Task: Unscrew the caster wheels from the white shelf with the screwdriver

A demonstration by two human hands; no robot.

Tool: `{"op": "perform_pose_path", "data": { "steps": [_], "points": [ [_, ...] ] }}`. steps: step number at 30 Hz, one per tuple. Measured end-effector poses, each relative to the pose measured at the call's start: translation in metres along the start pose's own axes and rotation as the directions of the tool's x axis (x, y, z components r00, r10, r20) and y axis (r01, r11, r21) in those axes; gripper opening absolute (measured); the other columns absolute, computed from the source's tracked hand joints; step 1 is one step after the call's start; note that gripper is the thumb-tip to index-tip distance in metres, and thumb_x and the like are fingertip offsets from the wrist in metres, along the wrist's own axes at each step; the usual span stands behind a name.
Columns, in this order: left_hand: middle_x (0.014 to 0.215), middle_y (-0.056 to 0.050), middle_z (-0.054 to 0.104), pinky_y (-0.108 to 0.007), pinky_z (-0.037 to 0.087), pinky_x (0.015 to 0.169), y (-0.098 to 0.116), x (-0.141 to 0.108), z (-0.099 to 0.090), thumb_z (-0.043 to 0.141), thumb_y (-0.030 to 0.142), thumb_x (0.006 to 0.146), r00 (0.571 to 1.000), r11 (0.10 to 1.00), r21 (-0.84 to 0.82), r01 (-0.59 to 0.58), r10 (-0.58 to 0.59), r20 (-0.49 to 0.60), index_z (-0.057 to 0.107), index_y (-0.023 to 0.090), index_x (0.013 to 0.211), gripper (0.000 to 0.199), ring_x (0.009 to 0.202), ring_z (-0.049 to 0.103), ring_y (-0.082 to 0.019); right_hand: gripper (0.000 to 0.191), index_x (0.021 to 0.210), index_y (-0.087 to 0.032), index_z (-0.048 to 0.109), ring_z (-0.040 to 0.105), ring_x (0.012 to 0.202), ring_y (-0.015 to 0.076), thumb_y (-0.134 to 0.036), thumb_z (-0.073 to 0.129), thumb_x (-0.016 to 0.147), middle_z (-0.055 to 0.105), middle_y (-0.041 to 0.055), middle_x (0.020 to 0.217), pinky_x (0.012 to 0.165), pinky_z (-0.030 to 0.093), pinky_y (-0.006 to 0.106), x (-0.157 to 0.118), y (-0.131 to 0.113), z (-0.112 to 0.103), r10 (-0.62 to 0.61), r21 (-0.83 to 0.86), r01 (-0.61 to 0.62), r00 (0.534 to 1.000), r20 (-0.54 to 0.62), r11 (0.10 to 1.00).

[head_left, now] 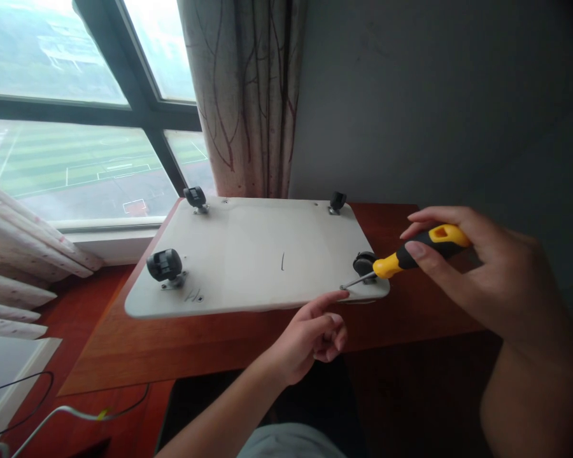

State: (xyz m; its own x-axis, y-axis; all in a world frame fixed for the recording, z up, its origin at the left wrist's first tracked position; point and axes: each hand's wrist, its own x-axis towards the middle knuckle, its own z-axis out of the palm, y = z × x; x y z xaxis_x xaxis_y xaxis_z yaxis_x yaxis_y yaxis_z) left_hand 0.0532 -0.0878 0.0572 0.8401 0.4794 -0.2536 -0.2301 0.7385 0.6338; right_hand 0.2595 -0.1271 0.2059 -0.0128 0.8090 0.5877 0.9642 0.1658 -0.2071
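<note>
A yellow-and-black screwdriver (403, 254) is gripped in my right hand (501, 273), its shaft slanting down to the left. The tip meets a small screw or hole (342, 288) near the front right corner of a white panel (248, 254). My left hand (312, 334) stretches its index finger to that spot, beside the tip, with the other fingers loosely curled and holding nothing. Close to the screwdriver shaft stands a black caster (364, 263). Further casters sit at the front left (165, 264), the back left (195, 198) and the back right (337, 202) corners.
The panel lies on a reddish-brown wooden table (124, 350). Behind it hang a patterned curtain (248, 95) and a grey wall (434, 95). At left is a window (76, 159). A white cable (71, 412) runs at lower left.
</note>
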Motion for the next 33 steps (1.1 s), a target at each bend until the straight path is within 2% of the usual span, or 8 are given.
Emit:
{"op": "perform_pose_path", "data": {
  "steps": [6,13,18,22,27,29,33],
  "points": [
    [0.066,0.002,0.06,-0.019,0.021,0.042,0.001,-0.005,0.01,0.059,0.018,0.085,0.994,0.995,0.1,-0.027,0.037,-0.1,0.03,0.019,0.151,0.073,0.047,0.047,-0.008,0.028,0.119,-0.03,0.059,0.069,0.076,0.0216,-0.034,0.057,0.091,0.073,0.0009,0.097,0.065,0.053,0.033,-0.001,0.003,0.002,0.047,-0.004,-0.047,0.999,0.0,0.999],
    [0.072,-0.004,0.068,-0.018,0.022,0.04,0.009,-0.002,0.016,0.057,0.023,0.087,0.998,0.995,0.098,-0.005,0.011,-0.063,0.019,0.018,0.155,0.078,0.047,0.052,-0.01,0.033,0.121,-0.029,0.058,0.07,0.082,0.0219,-0.035,0.061,0.088,0.073,0.0005,0.096,0.073,0.053,0.035,0.0,0.003,0.004,0.051,0.055,-0.049,0.998,-0.031,0.997],
    [0.073,-0.006,0.068,-0.018,0.02,0.04,0.015,-0.001,0.016,0.056,0.022,0.088,0.999,0.999,0.026,0.022,-0.022,-0.024,0.02,0.017,0.155,0.076,0.047,0.053,-0.01,0.035,0.122,-0.03,0.058,0.07,0.084,0.0229,-0.034,0.062,0.087,0.074,0.0005,0.096,0.08,0.054,0.037,0.0,0.002,0.003,0.065,0.063,-0.063,0.998,-0.02,0.996],
    [0.075,-0.006,0.068,-0.018,0.022,0.041,0.017,-0.001,0.011,0.056,0.022,0.089,0.998,0.998,0.041,0.057,-0.057,0.011,0.017,0.019,0.156,0.078,0.049,0.055,-0.011,0.037,0.124,-0.031,0.057,0.07,0.089,0.0244,-0.033,0.061,0.087,0.073,0.0014,0.098,0.084,0.054,0.039,-0.002,0.0,0.003,0.061,0.085,-0.06,0.998,-0.013,0.995],
    [0.07,-0.003,0.064,-0.018,0.02,0.041,0.017,-0.001,0.005,0.057,0.022,0.088,0.998,0.998,0.029,0.062,-0.062,0.006,0.029,0.018,0.151,0.069,0.049,0.053,-0.01,0.042,0.127,-0.031,0.055,0.069,0.093,0.0233,-0.03,0.06,0.086,0.071,0.0009,0.105,0.084,0.054,0.037,-0.002,0.002,0.002,0.019,0.138,-0.019,1.0,0.003,0.99],
    [0.068,-0.002,0.063,-0.018,0.019,0.04,0.017,0.0,0.004,0.055,0.021,0.088,0.998,0.998,0.01,0.058,-0.058,0.004,0.031,0.017,0.15,0.066,0.048,0.051,-0.009,0.043,0.128,-0.03,0.055,0.069,0.09,0.0219,-0.032,0.063,0.086,0.072,0.0009,0.105,0.082,0.053,0.035,-0.001,0.003,0.002,0.017,0.131,-0.016,1.0,0.0,0.991],
    [0.066,-0.002,0.062,-0.018,0.018,0.04,0.017,0.001,0.002,0.054,0.019,0.088,0.999,0.999,-0.02,0.049,-0.049,0.004,0.033,0.016,0.148,0.064,0.047,0.049,-0.009,0.04,0.123,-0.027,0.06,0.069,0.078,0.0183,-0.036,0.069,0.085,0.073,0.0,0.091,0.078,0.052,0.03,0.001,0.003,0.003,0.031,0.029,-0.029,0.998,-0.062,0.999]
  ]
}}
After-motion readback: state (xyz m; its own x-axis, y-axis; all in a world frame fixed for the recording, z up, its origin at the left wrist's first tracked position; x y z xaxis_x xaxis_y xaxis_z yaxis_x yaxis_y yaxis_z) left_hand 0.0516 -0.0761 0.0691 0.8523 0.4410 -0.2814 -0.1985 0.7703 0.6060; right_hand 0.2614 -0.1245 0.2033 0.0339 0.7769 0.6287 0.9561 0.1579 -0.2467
